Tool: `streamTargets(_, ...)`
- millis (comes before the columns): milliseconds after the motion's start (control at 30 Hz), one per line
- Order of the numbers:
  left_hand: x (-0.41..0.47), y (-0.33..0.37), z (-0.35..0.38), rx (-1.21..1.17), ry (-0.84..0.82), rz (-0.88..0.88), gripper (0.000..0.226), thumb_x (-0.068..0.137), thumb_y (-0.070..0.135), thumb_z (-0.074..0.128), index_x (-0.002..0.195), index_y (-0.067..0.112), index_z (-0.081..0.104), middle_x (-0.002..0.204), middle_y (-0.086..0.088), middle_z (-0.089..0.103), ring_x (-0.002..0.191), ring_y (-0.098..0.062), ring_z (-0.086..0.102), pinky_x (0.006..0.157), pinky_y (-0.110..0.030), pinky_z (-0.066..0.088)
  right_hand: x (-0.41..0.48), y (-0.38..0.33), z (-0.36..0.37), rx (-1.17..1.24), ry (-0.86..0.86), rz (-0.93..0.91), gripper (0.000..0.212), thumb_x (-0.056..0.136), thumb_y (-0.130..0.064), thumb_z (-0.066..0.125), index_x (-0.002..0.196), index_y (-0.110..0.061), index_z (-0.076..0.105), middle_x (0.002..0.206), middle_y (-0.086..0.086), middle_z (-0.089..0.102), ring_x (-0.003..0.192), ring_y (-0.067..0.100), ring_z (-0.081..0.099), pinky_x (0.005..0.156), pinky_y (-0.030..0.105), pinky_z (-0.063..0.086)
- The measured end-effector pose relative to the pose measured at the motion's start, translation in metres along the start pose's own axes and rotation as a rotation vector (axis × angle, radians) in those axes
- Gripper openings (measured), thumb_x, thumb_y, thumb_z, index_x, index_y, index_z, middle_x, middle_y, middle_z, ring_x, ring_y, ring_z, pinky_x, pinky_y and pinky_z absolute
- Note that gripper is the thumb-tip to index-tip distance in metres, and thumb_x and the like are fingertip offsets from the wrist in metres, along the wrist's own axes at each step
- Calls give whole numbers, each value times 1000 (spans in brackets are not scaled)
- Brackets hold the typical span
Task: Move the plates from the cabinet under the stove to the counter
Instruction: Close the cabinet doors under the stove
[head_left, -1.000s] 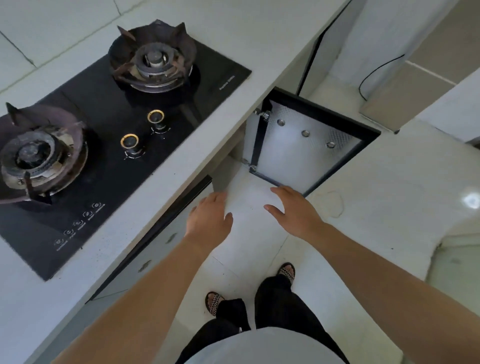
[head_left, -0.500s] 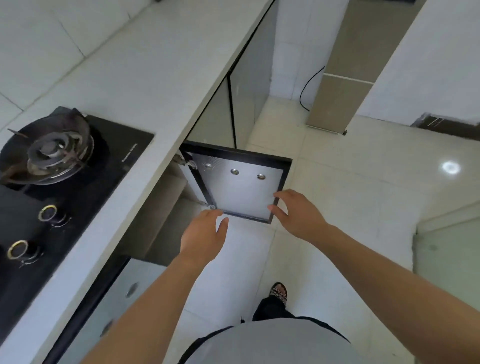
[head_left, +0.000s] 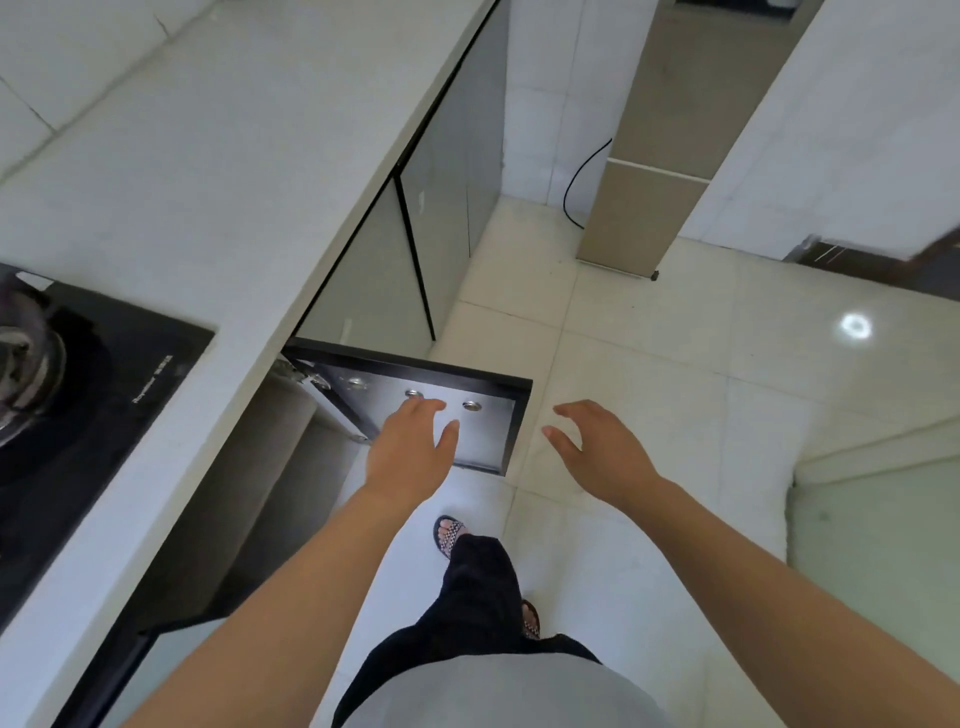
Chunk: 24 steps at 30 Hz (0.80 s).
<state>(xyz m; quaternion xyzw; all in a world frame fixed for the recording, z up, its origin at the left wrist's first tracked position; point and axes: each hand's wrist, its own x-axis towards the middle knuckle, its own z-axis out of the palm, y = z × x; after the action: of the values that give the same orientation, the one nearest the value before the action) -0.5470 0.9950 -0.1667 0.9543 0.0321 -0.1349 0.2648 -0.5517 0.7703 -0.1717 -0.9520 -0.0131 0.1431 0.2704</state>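
Plates were out of view, likely within the cabinet (head_left: 270, 493) under the surface (head_left: 234, 171). Left hand (head_left: 410, 452) and right hand (head_left: 597, 452) hovered with fingers (head_left: 423, 408) released, holding nothing; the open door (head_left: 483, 436) could knock a lifted plate.

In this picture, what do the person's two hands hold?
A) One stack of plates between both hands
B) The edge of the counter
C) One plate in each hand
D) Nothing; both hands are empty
D: the left hand and the right hand are both empty, with fingers relaxed and apart, reaching out near the open cabinet door.
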Motion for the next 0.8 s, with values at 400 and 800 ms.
streamTargets(400, 127, -9, -11, 253, -124, 81, 42, 96, 35, 39, 134, 17, 44, 140, 0, 45, 128, -19, 39, 107, -43, 33, 123, -27, -41, -50, -23, 22, 46, 94, -44, 43, 131, -18, 46, 134, 0, 49, 121, 17, 46, 99, 29, 36)
streamTargets(800, 125, -29, 9, 287, -167, -62, 41, 97, 40, 31, 127, 16, 47, 133, -1, 47, 125, -19, 40, 107, -38, 34, 189, -39, -20, -69, -270, -151, 42, 94, -40, 45, 128, -16, 49, 130, 0, 52, 118, 14, 48, 95, 20, 32)
